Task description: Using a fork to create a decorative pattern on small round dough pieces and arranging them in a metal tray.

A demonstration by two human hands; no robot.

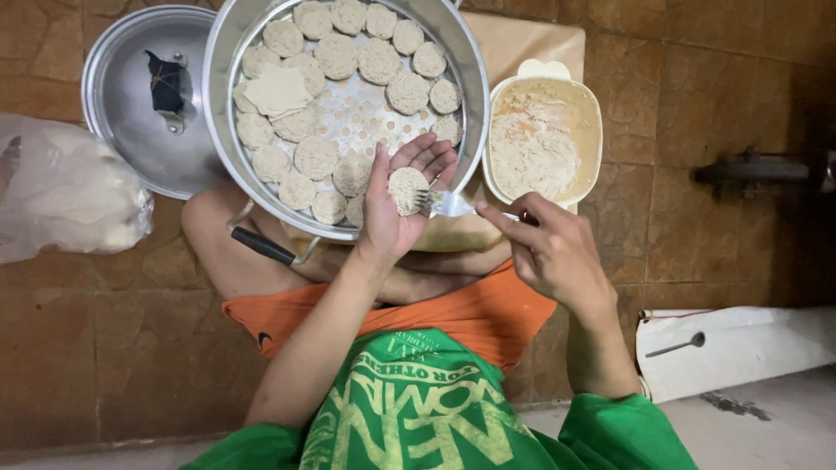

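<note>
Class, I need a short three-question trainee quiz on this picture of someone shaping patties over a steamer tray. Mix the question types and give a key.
1. True or false: the left hand holds a patty on its palm.
2. The right hand holds: A) spoon B) fork C) knife
3. Where does the lid lie relative to the steamer tray?

Key: 1 true; 2 B; 3 on the floor, at the picture's left of the tray.

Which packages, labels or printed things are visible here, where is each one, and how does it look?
Clear plastic bag: on the floor at far left, bulging, pale contents.
Cream tub: right of the steamer tray, rounded rectangle, holds a pale mixture.
Green shirt: bottom centre, pale green printed lettering.
No signs or screens.
</note>
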